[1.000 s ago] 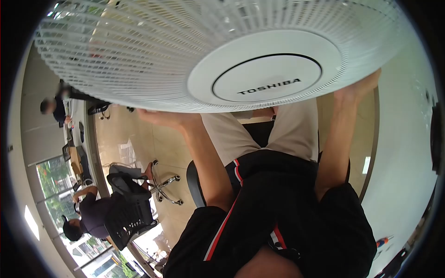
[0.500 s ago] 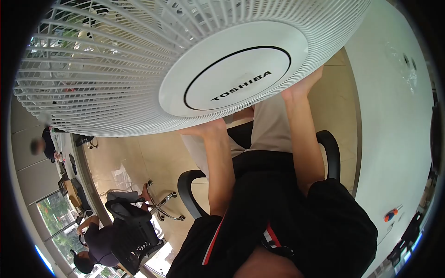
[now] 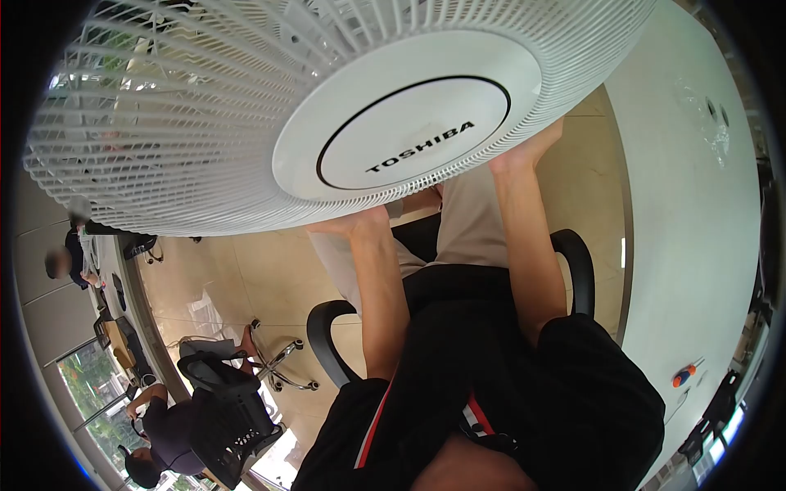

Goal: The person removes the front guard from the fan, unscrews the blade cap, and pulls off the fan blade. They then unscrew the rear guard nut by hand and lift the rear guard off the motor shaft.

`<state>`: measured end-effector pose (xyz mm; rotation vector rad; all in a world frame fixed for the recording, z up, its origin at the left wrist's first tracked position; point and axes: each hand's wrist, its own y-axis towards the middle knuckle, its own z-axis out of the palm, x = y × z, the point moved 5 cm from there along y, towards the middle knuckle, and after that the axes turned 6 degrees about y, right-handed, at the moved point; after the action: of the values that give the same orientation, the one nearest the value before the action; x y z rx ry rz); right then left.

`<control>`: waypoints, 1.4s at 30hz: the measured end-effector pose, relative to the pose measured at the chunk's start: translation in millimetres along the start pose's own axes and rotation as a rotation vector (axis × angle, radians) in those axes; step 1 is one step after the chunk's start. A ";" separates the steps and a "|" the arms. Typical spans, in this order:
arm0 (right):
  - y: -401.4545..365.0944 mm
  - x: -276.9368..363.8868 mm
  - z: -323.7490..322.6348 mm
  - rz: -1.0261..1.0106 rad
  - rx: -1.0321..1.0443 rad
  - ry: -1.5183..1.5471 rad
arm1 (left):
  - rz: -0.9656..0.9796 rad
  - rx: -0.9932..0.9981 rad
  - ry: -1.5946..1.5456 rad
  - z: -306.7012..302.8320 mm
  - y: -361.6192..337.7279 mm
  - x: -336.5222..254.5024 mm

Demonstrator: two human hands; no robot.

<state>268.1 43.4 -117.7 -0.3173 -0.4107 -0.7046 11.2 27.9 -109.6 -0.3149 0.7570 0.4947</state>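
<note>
A large white fan head (image 3: 422, 135), with a wire guard and TOSHIBA on its round centre plate, fills the top of the view. My left hand (image 3: 354, 222) reaches under the guard's near edge, left of the plate. My right hand (image 3: 530, 152) goes behind the same edge further right. Only wrists and heels of the hands show. The guard hides the fingers of both, so what they grip behind it cannot be made out.
On the right runs a long white table (image 3: 688, 245) bearing a screwdriver (image 3: 684, 375) and crumpled clear plastic (image 3: 715, 139). I sit in a chair with black armrests (image 3: 327, 335). At lower left a person (image 3: 172, 434) sits on a black office chair (image 3: 233, 409); another person (image 3: 74, 260) is farther off.
The whole view has shifted slightly, with the fan, arms and chair all a little further left and up. Both hands stay behind the guard's edge.
</note>
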 end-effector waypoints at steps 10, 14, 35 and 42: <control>4.5 -1.5 -3.4 0.040 0.026 0.020 | -0.521 0.127 0.063 -43.5 -44.4 21.7; 6.6 -2.9 -6.8 0.027 0.044 -0.024 | -0.884 0.094 -0.298 -45.1 -80.7 44.6; -8.0 -1.5 5.9 0.005 0.041 -0.061 | -0.389 0.573 0.171 -10.7 -71.6 38.5; -7.3 -2.0 3.5 -0.003 -0.026 -0.010 | -0.334 0.536 0.186 -23.7 -72.0 46.1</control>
<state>260.9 40.6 -114.6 -0.3450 -0.4121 -0.7120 64.6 -28.7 -152.2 0.0177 0.9637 -0.0626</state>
